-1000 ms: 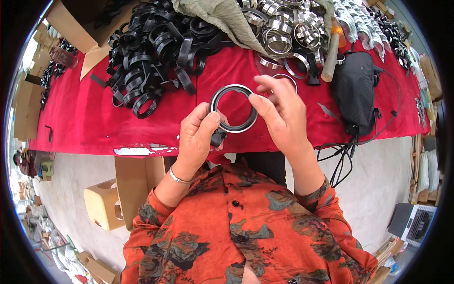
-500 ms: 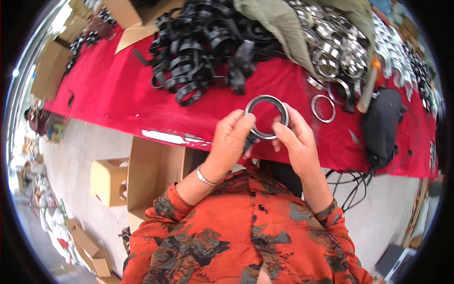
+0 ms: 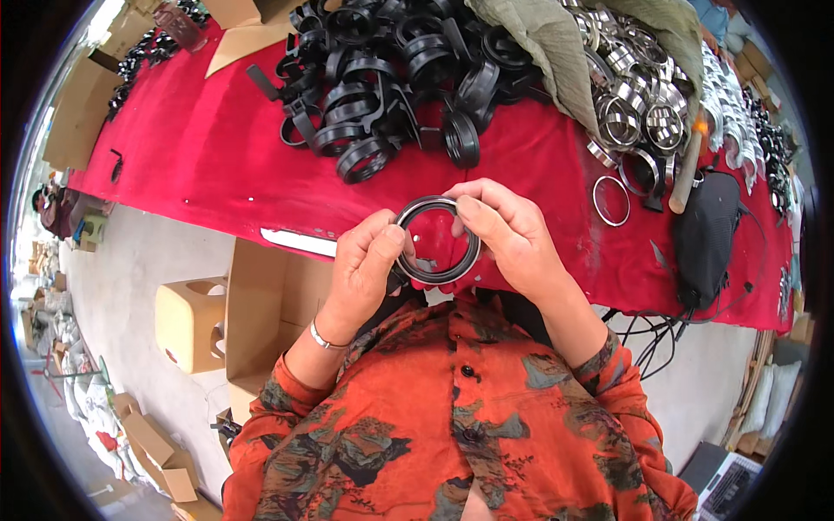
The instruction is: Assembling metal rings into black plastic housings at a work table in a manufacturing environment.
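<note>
A ring with a black body and a silvery metal edge (image 3: 439, 277) is held up between both hands, above the near edge of the red-covered table. My left hand (image 3: 367, 253) grips its left side, thumb and fingers pinched on the rim; a dark part shows below that hand. My right hand (image 3: 514, 233) holds the upper right of the rim, thumb in front and fingers behind. Beyond the hands lies a pile of black rings with protruding tabs (image 3: 356, 108). To the right, shiny metal rings (image 3: 621, 117) are heaped on a greenish cloth (image 3: 539, 43). A thin silver ring (image 3: 596, 198) lies alone on the table.
The red table cover (image 3: 208, 165) spans the view. At right are a wooden handle (image 3: 685, 178), a black pouch (image 3: 705, 239) and dark cables (image 3: 647, 334). An open cardboard box (image 3: 252, 326) and a yellow stool (image 3: 184, 326) stand on the floor at left.
Both hands and the ring have moved left and slightly nearer to me. My right hand has shifted up to the ring's upper right rim. The view has shifted a little.
</note>
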A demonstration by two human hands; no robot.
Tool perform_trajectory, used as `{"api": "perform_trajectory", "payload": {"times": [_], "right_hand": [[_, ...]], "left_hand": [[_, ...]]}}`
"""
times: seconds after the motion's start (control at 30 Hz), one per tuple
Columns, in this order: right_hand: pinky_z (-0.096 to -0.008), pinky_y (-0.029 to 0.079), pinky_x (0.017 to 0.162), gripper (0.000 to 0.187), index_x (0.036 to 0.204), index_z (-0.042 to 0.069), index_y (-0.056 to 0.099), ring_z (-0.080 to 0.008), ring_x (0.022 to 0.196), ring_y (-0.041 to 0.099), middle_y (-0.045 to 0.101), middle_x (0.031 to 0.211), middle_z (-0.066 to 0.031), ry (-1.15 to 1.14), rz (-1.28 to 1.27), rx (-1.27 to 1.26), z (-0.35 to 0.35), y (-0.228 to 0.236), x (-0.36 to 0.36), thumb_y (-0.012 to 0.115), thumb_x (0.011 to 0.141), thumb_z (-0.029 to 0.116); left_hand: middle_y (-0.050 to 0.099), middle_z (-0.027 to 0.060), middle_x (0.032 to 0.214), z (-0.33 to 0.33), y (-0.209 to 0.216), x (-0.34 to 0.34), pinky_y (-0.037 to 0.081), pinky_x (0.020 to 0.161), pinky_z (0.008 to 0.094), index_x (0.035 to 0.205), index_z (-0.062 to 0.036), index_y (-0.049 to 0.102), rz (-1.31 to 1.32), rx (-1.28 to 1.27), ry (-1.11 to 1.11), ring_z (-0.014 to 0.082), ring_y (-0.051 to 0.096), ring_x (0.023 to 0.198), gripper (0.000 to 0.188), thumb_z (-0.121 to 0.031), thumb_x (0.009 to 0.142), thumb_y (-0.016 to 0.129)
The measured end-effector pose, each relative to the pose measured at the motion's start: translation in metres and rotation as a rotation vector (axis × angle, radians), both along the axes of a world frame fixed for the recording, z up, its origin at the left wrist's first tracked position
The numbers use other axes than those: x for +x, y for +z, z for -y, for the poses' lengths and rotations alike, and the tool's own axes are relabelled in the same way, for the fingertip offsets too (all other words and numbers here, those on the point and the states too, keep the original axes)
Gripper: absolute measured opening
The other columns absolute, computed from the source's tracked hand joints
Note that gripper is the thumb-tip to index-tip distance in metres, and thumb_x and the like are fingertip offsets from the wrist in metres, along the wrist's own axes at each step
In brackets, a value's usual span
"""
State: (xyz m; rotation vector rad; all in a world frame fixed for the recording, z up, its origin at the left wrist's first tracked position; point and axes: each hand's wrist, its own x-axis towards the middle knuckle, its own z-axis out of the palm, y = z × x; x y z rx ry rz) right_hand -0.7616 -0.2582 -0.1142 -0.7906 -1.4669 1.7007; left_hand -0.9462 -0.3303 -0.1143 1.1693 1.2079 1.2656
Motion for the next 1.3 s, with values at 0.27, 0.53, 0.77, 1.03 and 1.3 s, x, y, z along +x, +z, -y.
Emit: {"api": "perform_trajectory", "payload": {"times": [0.27,0.53,0.77,1.03,1.3], "right_hand": [[-0.0193,0.039,0.055,0.020,0.097,0.002,0.061,-0.0023,0.066,0.049,0.056,0.074,0.0033,0.014,-0.068,-0.141,0.009,-0.004,-0.020,0.055,0.093,0.021],[-0.0253,0.049,0.069,0.027,0.111,0.001,0.059,-0.0124,0.077,0.061,0.062,0.091,-0.0067,-0.419,0.531,0.306,-0.005,-0.016,0.062,0.061,0.086,0.010],[-0.0335,0.048,0.070,0.030,0.109,0.000,0.057,-0.0254,0.077,0.061,0.060,0.098,-0.0149,-0.699,1.003,0.563,-0.002,-0.023,0.121,0.063,0.081,0.008],[-0.0319,0.042,0.058,0.006,0.084,0.001,0.061,-0.0212,0.065,0.055,0.053,0.074,-0.0088,-0.729,0.935,0.558,-0.002,-0.023,0.115,0.062,0.081,0.005],[-0.0205,0.041,0.053,0.004,0.087,0.000,0.060,-0.0050,0.059,0.050,0.055,0.073,0.0003,-0.537,0.332,0.252,0.013,-0.023,0.082,0.060,0.086,0.004]], "left_hand": [[0.052,0.0038,0.058,0.008,-0.016,-0.015,0.031,0.041,0.0210,0.069,-0.0046,0.050,-0.169,0.018,0.052,0.0060,0.042,0.044,0.040,-0.034,0.095,0.042],[0.038,0.0005,0.056,-0.041,0.010,-0.173,0.031,0.049,0.0273,0.065,-0.0004,0.047,-0.707,0.202,0.815,0.0075,0.033,0.054,0.032,-0.020,0.088,0.058],[0.060,0.0129,0.067,-0.116,-0.018,-0.306,0.043,0.057,0.0333,0.080,0.0011,0.058,-1.198,0.174,0.696,0.0247,0.056,0.058,0.029,-0.027,0.084,0.064],[0.057,0.0126,0.080,-0.085,0.002,-0.091,0.045,0.059,0.0349,0.099,-0.0025,0.060,-1.083,0.445,0.330,0.0270,0.056,0.067,0.025,-0.014,0.078,0.068],[0.052,0.0120,0.084,-0.048,0.000,-0.026,0.045,0.060,0.0342,0.097,-0.0031,0.055,-1.141,0.456,0.277,0.0271,0.055,0.067,0.030,-0.007,0.072,0.070]]}}
